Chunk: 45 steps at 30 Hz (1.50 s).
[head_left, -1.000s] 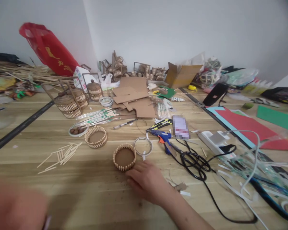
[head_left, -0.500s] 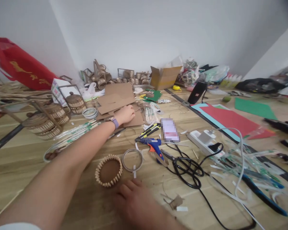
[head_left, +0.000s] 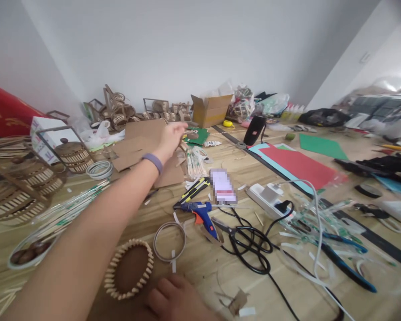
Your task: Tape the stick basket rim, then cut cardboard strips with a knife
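Left hand: I see my left hand (head_left: 171, 139) stretched far up to the frame's centre, over the cardboard sheets (head_left: 143, 141); the fingers look loosely curled, but I cannot tell whether they grip a sheet or only touch it.
Right hand: my right hand (head_left: 177, 301) rests flat at the bottom centre, fingers released, holding nothing.
Stick ring: one ring (head_left: 129, 274) of short sticks around a brown disc, lower centre-left; it lies just left of my right fingertips, very close, though I cannot tell if they touch.
Hoop: one thin hoop (head_left: 169, 241) just above and right of the ring.
Glue gun: one, blue (head_left: 200, 212), centre frame.
Scissors: one black pair (head_left: 247, 243), right of the glue gun.
Knife: one yellow-black cutter (head_left: 192, 192) above the gun.
Baskets: I count three stick baskets (head_left: 18, 189) at the left edge.
Box: one open carton (head_left: 210, 110), upper centre.
Paper: one red sheet (head_left: 297, 165), one green sheet (head_left: 321, 146), right half.
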Available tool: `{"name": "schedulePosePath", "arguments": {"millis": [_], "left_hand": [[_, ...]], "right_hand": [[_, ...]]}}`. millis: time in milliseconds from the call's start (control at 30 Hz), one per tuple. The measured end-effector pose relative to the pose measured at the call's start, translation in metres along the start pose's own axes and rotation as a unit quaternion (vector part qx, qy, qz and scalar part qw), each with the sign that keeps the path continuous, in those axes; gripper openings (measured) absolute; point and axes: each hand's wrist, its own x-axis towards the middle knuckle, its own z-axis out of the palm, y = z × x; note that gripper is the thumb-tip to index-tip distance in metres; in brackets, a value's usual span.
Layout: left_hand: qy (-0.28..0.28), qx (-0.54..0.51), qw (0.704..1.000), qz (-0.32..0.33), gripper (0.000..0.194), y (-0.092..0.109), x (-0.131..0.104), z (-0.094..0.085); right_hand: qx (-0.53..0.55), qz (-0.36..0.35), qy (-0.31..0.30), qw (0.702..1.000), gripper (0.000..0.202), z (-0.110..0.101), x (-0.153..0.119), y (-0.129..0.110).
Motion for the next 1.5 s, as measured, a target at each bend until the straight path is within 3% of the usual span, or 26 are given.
{"name": "schedulePosePath", "arguments": {"millis": [67,133,167,233,333,433,500,567,667,733,833,900,967,1100,1167,1267,1367,1500], "left_hand": [[0.073,-0.104,0.992,0.003,0.032,0.02,0.011,-0.04],[0.112,-0.16,0.981,0.008,0.031,0.041,0.011,-0.083],[0.129,-0.246,0.96,0.015,0.028,0.052,0.005,-0.103],[0.151,-0.261,0.953,0.035,0.022,0.072,-0.017,-0.136],[0.125,-0.181,0.974,0.059,0.017,0.093,-0.069,-0.159],[0.028,-0.012,0.998,0.053,0.019,0.101,-0.132,-0.161],[-0.03,0.125,0.99,0.065,0.014,0.101,-0.178,-0.157],[-0.071,0.236,0.964,0.102,0.016,0.099,-0.227,-0.15],[-0.121,0.363,0.9,0.208,0.024,0.099,-0.296,-0.135],[-0.111,0.388,0.876,0.263,0.024,0.102,-0.331,-0.123],[-0.078,0.398,0.876,0.259,0.023,0.112,-0.363,-0.111],[-0.075,0.403,0.879,0.241,0.024,0.116,-0.374,-0.109],[-0.079,0.412,0.881,0.216,0.028,0.113,-0.381,-0.114],[-0.05,0.448,0.881,0.146,0.039,0.085,-0.389,-0.145],[-0.075,0.481,0.871,0.061,0.037,0.067,-0.386,-0.162],[-0.102,0.482,0.861,-0.127,0.03,0.054,-0.369,-0.175],[-0.144,0.508,0.814,-0.243,0.038,0.058,-0.344,-0.166],[-0.16,0.524,0.798,-0.251,0.043,0.066,-0.322,-0.142]], "right_hand": [[0.011,-0.002,-0.022,1.0,0.023,-0.019,0.002,0.003],[0.023,-0.023,-0.038,0.999,0.022,-0.035,0.004,0.005],[0.025,-0.028,-0.04,0.998,0.022,-0.041,0.005,0.006],[0.028,-0.034,-0.031,0.999,0.02,-0.051,0.006,0.008],[0.038,-0.011,0.005,0.999,0.013,-0.062,0.008,0.01],[0.065,0.033,0.063,0.995,0.01,-0.075,0.011,0.014],[0.109,0.074,0.102,0.986,0.011,-0.083,0.012,0.018],[0.142,0.118,0.193,0.964,0.014,-0.091,0.013,0.021],[0.119,0.139,0.314,0.932,0.034,-0.099,0.013,0.021],[0.087,0.096,0.29,0.948,0.043,-0.103,0.013,0.018],[0.072,0.006,0.181,0.981,0.023,-0.105,0.016,0.01],[0.081,-0.028,0.139,0.987,0.014,-0.104,0.018,0.007],[0.08,-0.039,0.122,0.989,0.018,-0.104,0.019,0.01],[0.007,0.021,0.135,0.991,0.027,-0.106,0.016,0.037],[-0.048,0.094,0.16,0.981,0.031,-0.107,0.012,0.053],[-0.101,0.194,0.167,0.961,0.037,-0.105,0.007,0.071],[-0.125,0.254,0.131,0.95,0.041,-0.098,0.008,0.076],[-0.125,0.252,0.056,0.958,0.035,-0.089,0.016,0.069]]}}
